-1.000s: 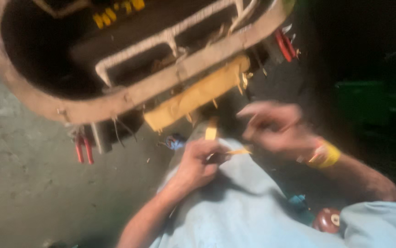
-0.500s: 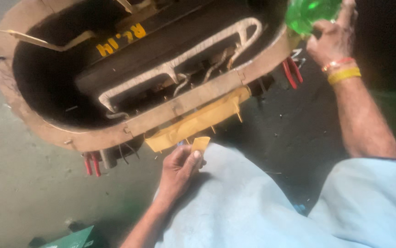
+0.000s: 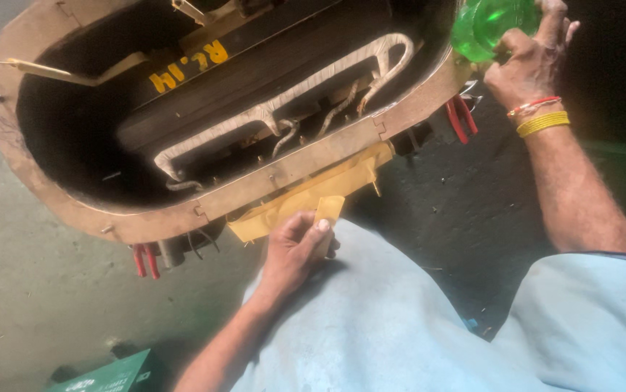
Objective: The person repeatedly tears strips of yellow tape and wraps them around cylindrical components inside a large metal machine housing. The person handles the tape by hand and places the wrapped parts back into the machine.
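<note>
Right hand has stayed raised since the last frame, closed around green bottle. Left hand pinches yellow strip just below the winding frame.

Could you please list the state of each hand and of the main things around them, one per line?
left hand: closed on a small yellow strip, held over the lap.
yellow strip: pinched upright, next to the yellow sheet.
right hand: raised, gripping the green bottle.
green bottle: held tilted above the casing's rim.
brown oval casing: open, coil and leads exposed inside.
yellow sheet: tucked under the casing's near edge.
</note>
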Demonstrator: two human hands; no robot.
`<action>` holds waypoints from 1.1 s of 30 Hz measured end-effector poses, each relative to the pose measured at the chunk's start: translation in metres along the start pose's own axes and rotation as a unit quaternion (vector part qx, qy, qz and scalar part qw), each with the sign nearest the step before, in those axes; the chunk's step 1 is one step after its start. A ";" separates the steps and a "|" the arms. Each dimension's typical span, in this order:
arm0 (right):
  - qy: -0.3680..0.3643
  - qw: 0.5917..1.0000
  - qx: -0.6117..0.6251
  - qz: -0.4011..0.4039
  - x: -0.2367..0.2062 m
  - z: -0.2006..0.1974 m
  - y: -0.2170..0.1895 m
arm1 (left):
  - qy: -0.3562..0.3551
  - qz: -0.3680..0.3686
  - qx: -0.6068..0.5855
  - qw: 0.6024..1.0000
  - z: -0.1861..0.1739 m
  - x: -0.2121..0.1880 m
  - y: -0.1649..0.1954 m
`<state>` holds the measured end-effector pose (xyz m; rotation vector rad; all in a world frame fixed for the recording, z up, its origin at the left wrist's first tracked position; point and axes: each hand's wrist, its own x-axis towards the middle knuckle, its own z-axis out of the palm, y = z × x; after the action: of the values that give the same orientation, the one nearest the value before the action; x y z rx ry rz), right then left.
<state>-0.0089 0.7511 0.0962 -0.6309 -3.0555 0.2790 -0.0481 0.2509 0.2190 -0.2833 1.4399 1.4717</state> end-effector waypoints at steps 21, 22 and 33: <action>0.122 0.942 0.220 -0.223 -0.189 -0.072 -0.263 | -0.127 0.039 -0.096 0.987 0.028 -0.001 -0.007; 0.124 0.942 0.214 -0.226 -0.198 -0.066 -0.268 | -0.143 0.039 -0.103 0.984 0.024 -0.006 -0.012; 0.175 0.952 0.147 -0.203 -0.290 -0.065 -0.335 | -0.248 -0.048 -0.209 0.945 -0.076 -0.085 -0.078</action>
<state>0.1293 0.3458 0.2271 -0.0236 -2.6388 0.5308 0.0148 0.1282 0.2157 -0.2160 0.6982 1.6160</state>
